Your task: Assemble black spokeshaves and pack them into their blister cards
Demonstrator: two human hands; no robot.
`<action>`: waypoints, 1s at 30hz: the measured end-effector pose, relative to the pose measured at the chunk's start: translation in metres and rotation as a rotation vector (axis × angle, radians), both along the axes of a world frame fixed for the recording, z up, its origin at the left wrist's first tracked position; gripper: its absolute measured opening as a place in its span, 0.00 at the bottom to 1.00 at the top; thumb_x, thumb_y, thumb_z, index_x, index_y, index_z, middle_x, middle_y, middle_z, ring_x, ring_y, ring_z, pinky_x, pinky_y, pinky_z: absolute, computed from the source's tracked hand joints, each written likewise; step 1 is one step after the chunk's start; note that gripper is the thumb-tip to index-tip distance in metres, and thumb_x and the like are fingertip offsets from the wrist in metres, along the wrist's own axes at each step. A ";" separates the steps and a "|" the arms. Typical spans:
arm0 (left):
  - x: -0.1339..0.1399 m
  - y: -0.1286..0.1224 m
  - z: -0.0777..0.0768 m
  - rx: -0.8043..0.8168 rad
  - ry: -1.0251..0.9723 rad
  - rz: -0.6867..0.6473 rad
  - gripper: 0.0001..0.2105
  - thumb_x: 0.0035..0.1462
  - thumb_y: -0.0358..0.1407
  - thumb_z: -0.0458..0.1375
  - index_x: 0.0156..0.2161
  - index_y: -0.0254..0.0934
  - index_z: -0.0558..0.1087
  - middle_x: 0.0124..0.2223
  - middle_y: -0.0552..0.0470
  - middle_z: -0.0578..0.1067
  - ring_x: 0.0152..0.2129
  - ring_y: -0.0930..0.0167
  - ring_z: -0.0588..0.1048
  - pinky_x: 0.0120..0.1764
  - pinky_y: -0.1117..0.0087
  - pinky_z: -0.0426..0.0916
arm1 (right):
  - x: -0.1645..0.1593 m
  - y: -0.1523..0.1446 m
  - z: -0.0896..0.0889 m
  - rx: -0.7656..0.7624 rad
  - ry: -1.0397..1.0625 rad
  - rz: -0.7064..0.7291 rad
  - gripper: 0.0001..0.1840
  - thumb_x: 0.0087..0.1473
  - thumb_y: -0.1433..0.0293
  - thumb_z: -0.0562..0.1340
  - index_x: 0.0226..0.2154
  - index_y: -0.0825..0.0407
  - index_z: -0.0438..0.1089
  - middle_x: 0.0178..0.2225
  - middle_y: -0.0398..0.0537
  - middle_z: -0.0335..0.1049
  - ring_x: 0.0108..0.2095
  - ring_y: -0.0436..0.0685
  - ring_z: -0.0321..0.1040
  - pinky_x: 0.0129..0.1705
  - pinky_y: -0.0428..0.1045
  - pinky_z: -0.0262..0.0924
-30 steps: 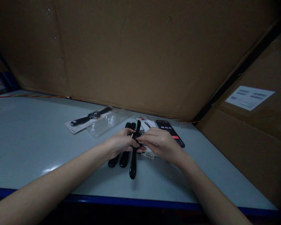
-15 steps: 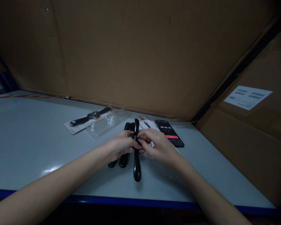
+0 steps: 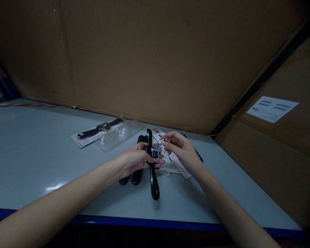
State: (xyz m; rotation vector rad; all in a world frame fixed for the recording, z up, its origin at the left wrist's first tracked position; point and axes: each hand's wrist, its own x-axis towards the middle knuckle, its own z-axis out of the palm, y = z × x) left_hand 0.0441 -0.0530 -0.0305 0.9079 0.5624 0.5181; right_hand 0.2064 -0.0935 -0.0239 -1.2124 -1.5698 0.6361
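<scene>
The right hand (image 3: 182,150) has lifted away from the watch (image 3: 152,162) toward 1 o'clock, so the silver case now shows; its fingers are pinched, maybe on a tiny part, I cannot tell. The left hand (image 3: 134,159) still grips the watch at its middle, above the grey surface (image 3: 41,155), with two black straps (image 3: 134,172) lying at 9 o'clock of it

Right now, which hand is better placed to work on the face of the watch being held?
Right. The left hand grips the watch, so it is occupied; the right hand is free, fingertips just beside the face.
</scene>
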 end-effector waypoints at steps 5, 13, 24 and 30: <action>0.000 0.002 -0.002 0.002 -0.008 -0.004 0.22 0.42 0.16 0.55 0.44 0.31 0.59 0.39 0.42 0.71 0.35 0.64 0.75 0.43 0.60 0.67 | -0.004 -0.002 0.001 -0.041 0.010 0.036 0.07 0.47 0.68 0.60 0.31 0.53 0.64 0.21 0.38 0.58 0.21 0.47 0.57 0.24 0.44 0.53; 0.000 -0.003 -0.003 0.023 0.012 0.017 0.25 0.40 0.13 0.50 0.44 0.32 0.56 0.39 0.45 0.70 0.33 0.69 0.75 0.44 0.60 0.66 | -0.005 0.002 -0.004 -0.101 0.184 0.056 0.06 0.47 0.70 0.59 0.32 0.53 0.64 0.21 0.39 0.61 0.21 0.47 0.59 0.25 0.45 0.56; 0.002 0.000 -0.006 0.067 0.060 0.074 0.21 0.42 0.15 0.53 0.43 0.31 0.57 0.34 0.46 0.71 0.30 0.67 0.75 0.42 0.59 0.67 | -0.014 -0.013 0.002 -0.180 0.307 0.138 0.06 0.46 0.70 0.61 0.31 0.51 0.65 0.22 0.39 0.63 0.21 0.46 0.61 0.24 0.45 0.58; 0.000 0.002 -0.009 0.084 0.072 0.069 0.21 0.42 0.17 0.55 0.43 0.31 0.58 0.33 0.47 0.71 0.28 0.68 0.75 0.41 0.58 0.68 | -0.017 -0.014 0.002 -0.186 0.297 0.156 0.05 0.47 0.70 0.61 0.31 0.52 0.65 0.22 0.40 0.64 0.21 0.46 0.61 0.23 0.44 0.57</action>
